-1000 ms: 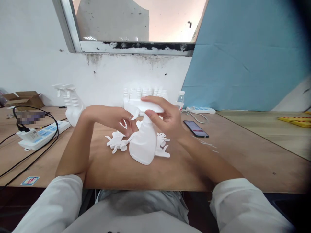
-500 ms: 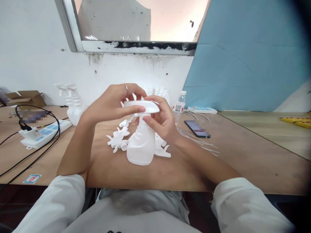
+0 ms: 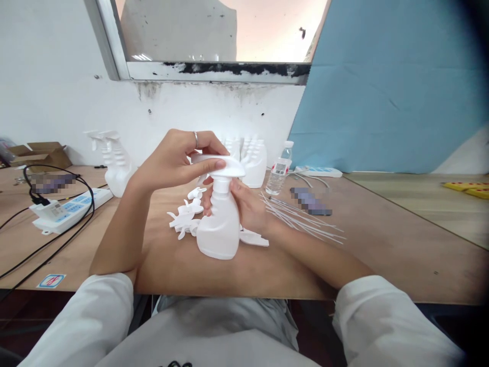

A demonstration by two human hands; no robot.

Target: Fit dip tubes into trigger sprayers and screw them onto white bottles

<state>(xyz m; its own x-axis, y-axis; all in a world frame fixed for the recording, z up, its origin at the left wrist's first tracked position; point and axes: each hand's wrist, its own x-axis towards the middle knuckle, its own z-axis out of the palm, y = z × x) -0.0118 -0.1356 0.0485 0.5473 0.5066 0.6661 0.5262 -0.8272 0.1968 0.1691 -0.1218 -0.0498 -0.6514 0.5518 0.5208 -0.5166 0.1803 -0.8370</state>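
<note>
Sleeves of white cloth are framing the near edge, and just past them the white spray bottle (image 3: 217, 224) is standing upright on the wooden table (image 3: 382, 255), near its front edge. The right hand (image 3: 244, 206) is wrapping the bottle's body from behind, fingers curled around it. The left hand (image 3: 179, 160) is closing thumb and fingers on the trigger head (image 3: 219, 165), which is sitting on the bottle's neck; a ring is showing on one finger.

Judging from this, the head could be going on crooked: if the left hand is pressing off-axis, the collar may be catching and binding. The bottle looks light, so a hard push could be tipping it onto the loose trigger parts (image 3: 187, 216) lying just beside it at its left and scattering them. The thin dip tubes (image 3: 301, 219), fanned out at the right, are lying close enough for a forearm to be sweeping them off.

Further back, a water bottle (image 3: 278, 171) is carrying a label too small to read, and more finished sprayers (image 3: 114, 163) are standing by the wall. The sticker (image 3: 49, 280) at the table's left corner is showing a red mark I cannot make out. The phone (image 3: 309, 201) is blurred.
</note>
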